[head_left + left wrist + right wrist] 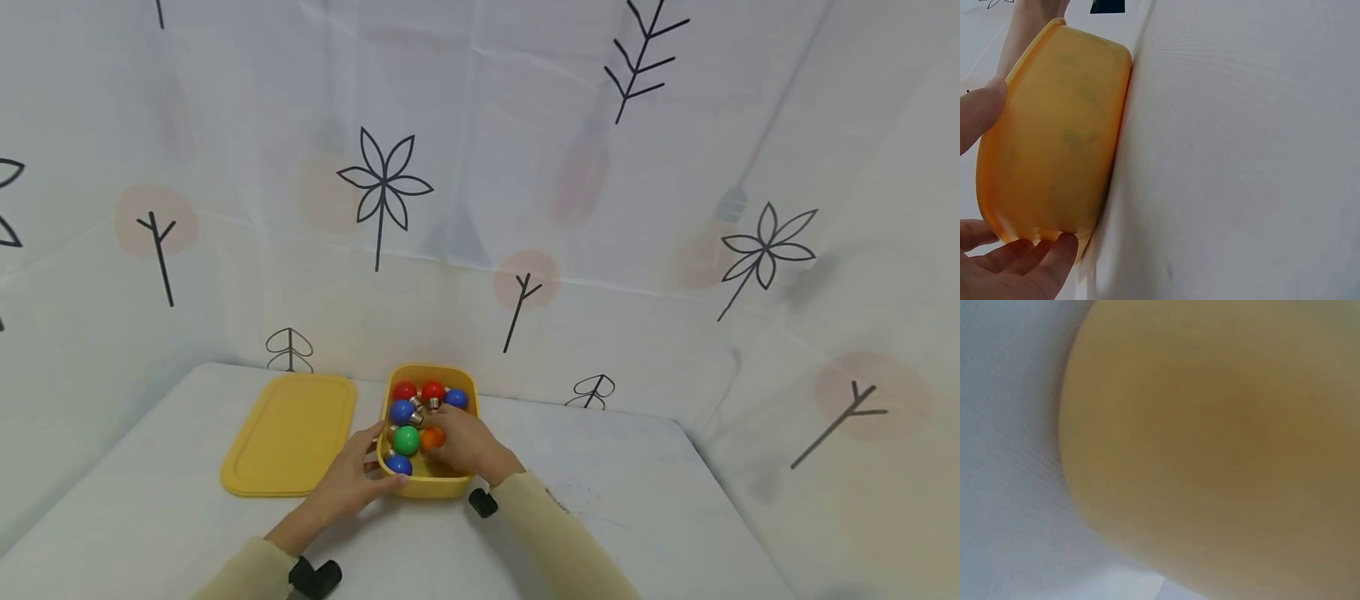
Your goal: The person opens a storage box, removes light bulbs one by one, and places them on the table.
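A yellow plastic container [435, 490] stands on the table, holding several small coloured light bulbs with metal screw bases. My left hand [351, 477] grips its left side, the thumb at the near rim and the fingers spread along the wall; the left wrist view shows the container's outer wall [1054, 137] between them. Reaching in over the right rim, my right hand [467, 440] pinches an orange bulb [432, 439], partly hidden by the fingers. Beside it lie a green bulb [407, 440] and a blue bulb [399, 464]. Only the container's blurred wall [1210, 456] fills the right wrist view.
A flat yellow lid [288, 433] lies left of the container on the white table [600, 500]. Two red bulbs, one being the left red bulb [404, 391], sit at the container's far end. A patterned white cloth [465, 208] hangs right behind the table.
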The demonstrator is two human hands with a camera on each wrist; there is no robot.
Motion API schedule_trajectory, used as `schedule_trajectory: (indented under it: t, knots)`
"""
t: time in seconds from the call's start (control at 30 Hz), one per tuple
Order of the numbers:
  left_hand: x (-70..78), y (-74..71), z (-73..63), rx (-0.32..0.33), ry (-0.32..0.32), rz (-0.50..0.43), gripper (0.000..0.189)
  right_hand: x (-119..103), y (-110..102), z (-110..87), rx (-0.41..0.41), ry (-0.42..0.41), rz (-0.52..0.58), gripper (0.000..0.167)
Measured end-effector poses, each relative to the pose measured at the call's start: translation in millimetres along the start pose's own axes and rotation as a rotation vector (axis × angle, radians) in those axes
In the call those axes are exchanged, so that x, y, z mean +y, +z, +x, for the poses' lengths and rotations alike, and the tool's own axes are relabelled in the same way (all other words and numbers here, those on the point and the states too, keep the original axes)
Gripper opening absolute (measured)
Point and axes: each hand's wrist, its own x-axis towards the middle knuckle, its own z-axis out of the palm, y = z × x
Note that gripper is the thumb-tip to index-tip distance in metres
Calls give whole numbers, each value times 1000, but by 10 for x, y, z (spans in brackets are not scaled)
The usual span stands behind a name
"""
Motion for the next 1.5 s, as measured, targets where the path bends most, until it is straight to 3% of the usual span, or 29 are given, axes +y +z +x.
schedule_trajectory:
  t: [0.5, 0.83, 1.13, 1.5]
  knots:
    - [1, 8, -7, 7, 5, -16, 98, 13, 15, -6, -2, -36, -36, 40]
    - [16, -10, -13, 7, 10, -12, 97, 2, -14, -24, 17, -17, 39, 41]
    - [19, 3, -23, 2, 8, -31, 97, 65, -12, -40, 82, -52, 123, 42]
    - [-1, 13, -11, 4, 13, -27, 97, 112, -272, -99, 224, -116, 242, 46]
